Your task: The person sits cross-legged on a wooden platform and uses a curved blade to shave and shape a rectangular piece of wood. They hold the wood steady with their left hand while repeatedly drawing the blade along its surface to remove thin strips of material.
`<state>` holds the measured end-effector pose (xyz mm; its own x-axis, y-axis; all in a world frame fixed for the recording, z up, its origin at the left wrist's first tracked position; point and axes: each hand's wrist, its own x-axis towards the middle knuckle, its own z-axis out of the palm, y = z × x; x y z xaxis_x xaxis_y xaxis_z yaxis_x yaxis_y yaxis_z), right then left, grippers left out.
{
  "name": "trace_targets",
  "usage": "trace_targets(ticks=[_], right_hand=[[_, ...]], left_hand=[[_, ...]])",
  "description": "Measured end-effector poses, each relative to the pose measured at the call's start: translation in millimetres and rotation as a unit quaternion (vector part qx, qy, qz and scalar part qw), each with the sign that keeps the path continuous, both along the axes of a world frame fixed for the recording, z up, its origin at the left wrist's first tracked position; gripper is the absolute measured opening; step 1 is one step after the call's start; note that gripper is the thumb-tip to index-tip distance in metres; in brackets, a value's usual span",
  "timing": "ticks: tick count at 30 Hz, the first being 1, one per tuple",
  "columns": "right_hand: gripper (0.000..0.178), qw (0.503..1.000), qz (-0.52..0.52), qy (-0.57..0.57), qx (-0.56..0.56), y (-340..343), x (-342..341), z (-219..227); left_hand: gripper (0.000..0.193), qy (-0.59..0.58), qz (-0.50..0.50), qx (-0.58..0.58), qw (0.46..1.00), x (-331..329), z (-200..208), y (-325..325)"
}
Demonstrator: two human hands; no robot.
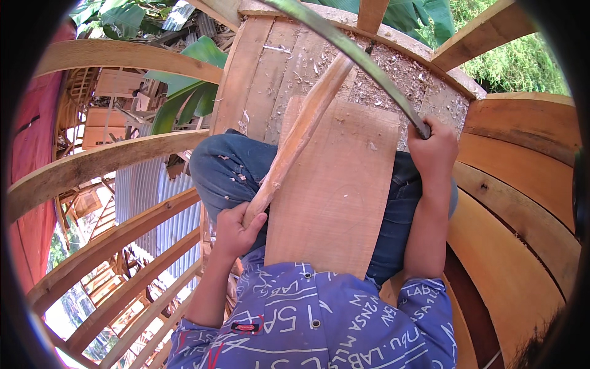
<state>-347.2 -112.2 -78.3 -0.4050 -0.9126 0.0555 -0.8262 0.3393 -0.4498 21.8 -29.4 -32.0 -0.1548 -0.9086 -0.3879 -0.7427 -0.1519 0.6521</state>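
My left hand is closed around the near end of a peeled wooden stick. The stick slants up and away to the right across a flat wooden board, which rests over my lap. In my right hand, raised at the board's right side, is the lower end of a long curved green-grey strip. This blade-like strip reaches up and left past the top edge of the view, passing over the stick's far end. I cannot tell exactly what kind of thing it is.
Wood shavings lie over the plank floor ahead of my crossed legs. Curved-looking wooden rails stand at the left, with corrugated metal sheets beyond them. Wooden wall boards close off the right side.
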Motion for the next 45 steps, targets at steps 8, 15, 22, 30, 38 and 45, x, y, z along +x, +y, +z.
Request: trace_targets(ticks=[8, 15, 22, 30, 38, 45], right_hand=[[0.014, 0.985, 0.132, 0.053, -0.094, 3.5, 18.8, 1.9], [0.016, 0.993, 0.059, -0.037, -0.097, 2.3, 9.2, -9.1], [0.015, 0.986, 0.071, -0.099, -0.115, 0.9, 8.0, -5.7], [0.017, 0.977, 0.127, -0.102, -0.136, 14.8, 21.5, 1.8], [0.018, 0.981, 0.140, -0.109, -0.075, 34.1, 46.8, 42.8], [0.021, 0.973, 0.095, -0.181, 0.103, 42.7, 84.1, 82.1]], left_hand=[[0.040, -0.139, -0.001, -0.170, 0.976, -19.5, -1.6, 13.2], [0.048, -0.147, 0.020, -0.209, 0.967, -13.7, -7.2, 26.7], [0.048, -0.149, 0.032, -0.144, 0.978, -10.2, 16.5, 39.5], [0.034, -0.223, -0.005, -0.037, 0.974, 28.4, 44.7, 55.1], [0.030, -0.153, -0.065, 0.014, 0.986, 44.5, 30.0, 50.9], [0.025, -0.141, -0.121, -0.005, 0.983, 48.7, 21.6, 42.8]])
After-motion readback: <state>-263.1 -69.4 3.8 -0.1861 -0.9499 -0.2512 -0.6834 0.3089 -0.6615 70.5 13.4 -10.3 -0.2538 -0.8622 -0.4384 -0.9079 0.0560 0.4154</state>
